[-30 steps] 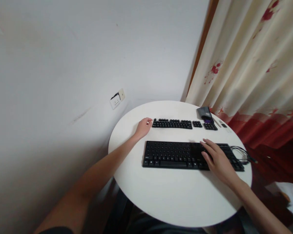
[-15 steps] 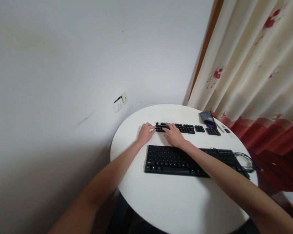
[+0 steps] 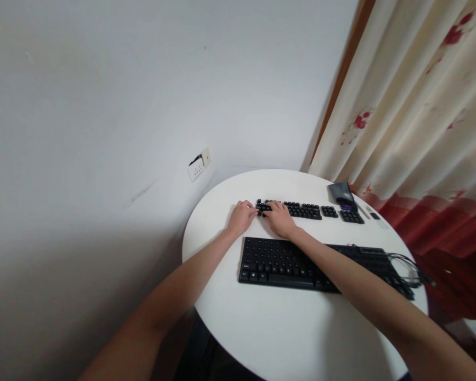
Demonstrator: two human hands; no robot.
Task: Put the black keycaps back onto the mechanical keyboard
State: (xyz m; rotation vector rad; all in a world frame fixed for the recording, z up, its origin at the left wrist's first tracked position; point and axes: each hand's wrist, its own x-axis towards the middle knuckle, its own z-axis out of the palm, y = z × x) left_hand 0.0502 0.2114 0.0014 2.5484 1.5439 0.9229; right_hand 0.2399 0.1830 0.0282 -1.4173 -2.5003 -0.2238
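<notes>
Black keycaps (image 3: 306, 210) lie in tight rows on the white table, grouped in blocks. At the left end of the rows, my left hand (image 3: 241, 217) has its thumb and fingertips closed in on the end keycaps. My right hand (image 3: 281, 219) reaches in from the other side, its fingers bent and its thumb and fingertips around keycaps close to the left fingertips. The right hand covers part of the rows. Nearer to me lies a black keyboard (image 3: 277, 259); its upper left part shows bare key posts, while keycaps sit on its lower rows. My right forearm crosses above it.
A coiled black cable (image 3: 410, 270) lies at the keyboard's right end. A dark grey pouch (image 3: 341, 193) and small items, among them a thin pale stick (image 3: 362, 210), lie at the back right. Wall socket (image 3: 195, 170) left, curtain (image 3: 400, 116) right, round table edge (image 3: 238, 353) in front.
The view has shifted slightly, so the table appears a little further right. The fingers of both hands have drawn closer together around the left-end keycaps.
</notes>
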